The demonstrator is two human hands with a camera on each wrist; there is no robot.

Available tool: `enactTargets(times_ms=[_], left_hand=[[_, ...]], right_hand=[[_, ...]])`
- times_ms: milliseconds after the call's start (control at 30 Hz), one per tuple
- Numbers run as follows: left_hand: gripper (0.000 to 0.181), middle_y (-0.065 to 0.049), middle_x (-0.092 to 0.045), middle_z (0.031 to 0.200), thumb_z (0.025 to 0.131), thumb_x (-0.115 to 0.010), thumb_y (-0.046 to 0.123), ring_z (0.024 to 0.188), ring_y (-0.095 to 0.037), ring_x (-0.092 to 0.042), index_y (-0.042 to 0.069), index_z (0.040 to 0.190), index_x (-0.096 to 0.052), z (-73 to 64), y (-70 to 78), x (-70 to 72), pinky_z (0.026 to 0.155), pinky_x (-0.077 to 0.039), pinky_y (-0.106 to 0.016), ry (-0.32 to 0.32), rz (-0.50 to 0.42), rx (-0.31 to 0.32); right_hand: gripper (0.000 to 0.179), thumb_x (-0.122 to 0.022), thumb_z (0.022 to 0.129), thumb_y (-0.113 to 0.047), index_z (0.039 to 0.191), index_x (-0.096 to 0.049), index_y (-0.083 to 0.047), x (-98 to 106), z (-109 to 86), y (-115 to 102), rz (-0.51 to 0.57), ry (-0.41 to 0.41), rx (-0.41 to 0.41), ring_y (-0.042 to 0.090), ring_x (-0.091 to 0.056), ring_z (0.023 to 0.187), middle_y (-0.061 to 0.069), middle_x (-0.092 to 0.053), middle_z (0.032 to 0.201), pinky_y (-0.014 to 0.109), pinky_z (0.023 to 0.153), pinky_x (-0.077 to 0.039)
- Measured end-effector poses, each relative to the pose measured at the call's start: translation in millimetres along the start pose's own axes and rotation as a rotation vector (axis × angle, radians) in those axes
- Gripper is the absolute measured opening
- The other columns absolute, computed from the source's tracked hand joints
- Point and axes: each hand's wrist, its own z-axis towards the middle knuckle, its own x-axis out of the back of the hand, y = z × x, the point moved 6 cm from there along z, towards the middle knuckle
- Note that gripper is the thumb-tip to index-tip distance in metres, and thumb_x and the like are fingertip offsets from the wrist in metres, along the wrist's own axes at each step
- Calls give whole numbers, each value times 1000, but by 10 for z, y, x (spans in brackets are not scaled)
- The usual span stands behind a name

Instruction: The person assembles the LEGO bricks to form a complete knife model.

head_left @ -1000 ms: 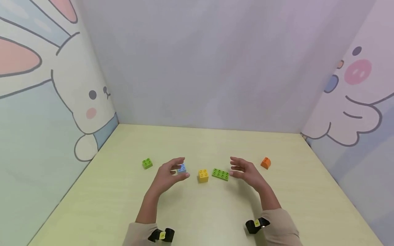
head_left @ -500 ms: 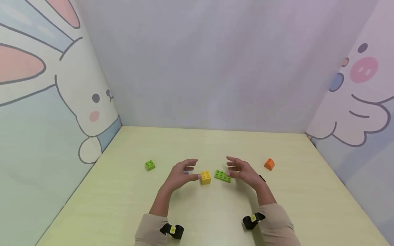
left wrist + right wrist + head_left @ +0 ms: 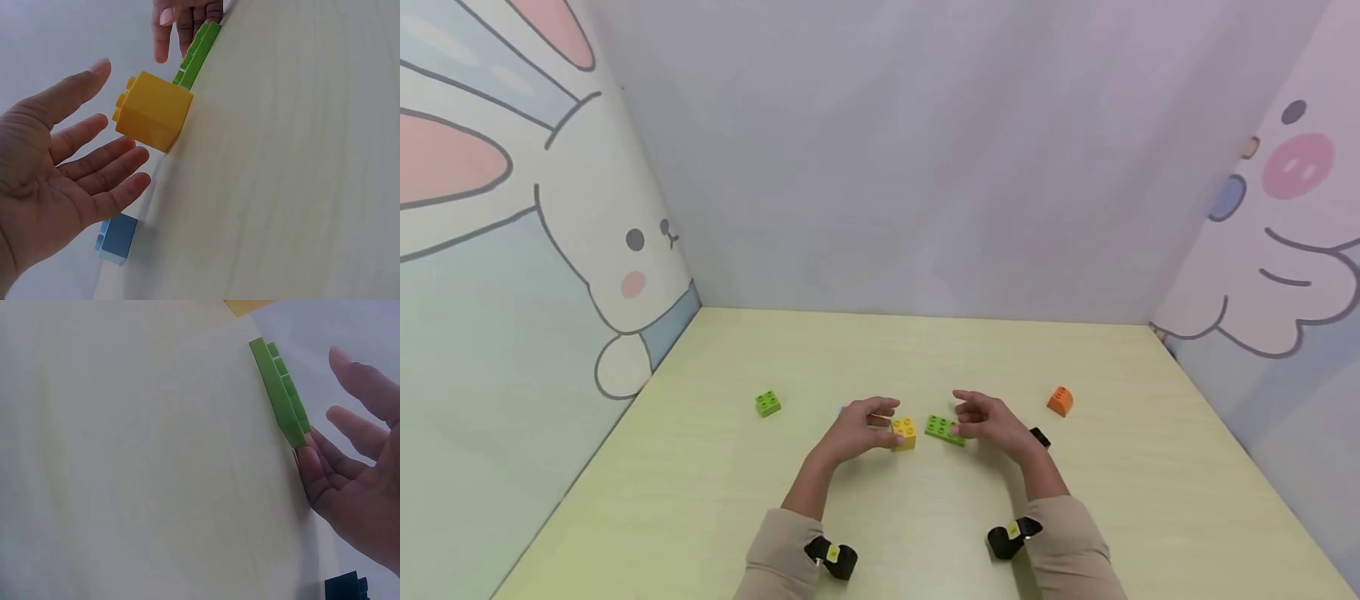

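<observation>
My left hand [image 3: 859, 431] reaches in from the left of a yellow toy brick [image 3: 906, 430], its thumb and fingers spread. In the left wrist view a gap shows between the thumb and the yellow brick [image 3: 153, 112], while the fingertips overlap its lower side. A long flat green brick [image 3: 938, 426] lies just right of the yellow one. Over its right end is my right hand [image 3: 1000, 427], fingers loosely bent and thumb apart. In the right wrist view the lower fingers are right at the end of this green brick [image 3: 280, 394]. Nothing is held.
A blue brick [image 3: 119, 239] lies behind my left hand, mostly hidden in the head view. A dark brick [image 3: 1040, 437] sits beside my right hand. Farther out are a small green brick [image 3: 767, 403] at left and an orange curved brick [image 3: 1061, 401] at right.
My left hand has moved right, past the blue brick and up to the yellow brick. My right hand has shifted slightly left over the green brick, uncovering the dark brick.
</observation>
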Motion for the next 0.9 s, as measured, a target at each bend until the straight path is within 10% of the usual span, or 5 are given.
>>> enactTargets(times_ms=[900], left_hand=[[34,-3,-61,85,67,-83,5,75,-16,-58,3,94,-62,99,-139,-55,68,-49,-30,95,44,70]], right_hand=[[39,-80,71,-7,106,-66,-1,-38,26,-41,-281,-35,-2,19,-49,82,2,-57,90,34,73,-42]])
